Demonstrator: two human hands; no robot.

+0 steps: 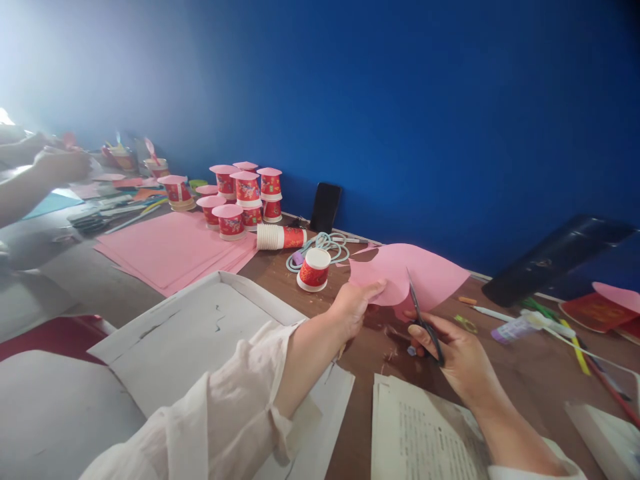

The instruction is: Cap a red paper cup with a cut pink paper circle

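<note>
My left hand [353, 308] pinches the near left edge of a sheet of pink paper [385, 267], thumb on top. The sheet is raised over the brown table, with a curved cut edge near its middle. My right hand [453, 343] grips black-handled scissors [419, 303], fingers in the loops. The blades point up and away from me at the pink paper; whether they are fully closed I cannot make out. Left of the paper stands an upside-down red paper cup [314, 270] with a white base.
Red cups topped with pink discs [246, 189] are stacked by the wall. Pink sheets [185, 247], a white box lid [210, 333], a coiled cable [333, 250], a phone [325, 207], a black bottle [555, 257], a glue stick [513, 330] and a printed booklet [425, 427] lie around. Another person's hand [63, 163] is far left.
</note>
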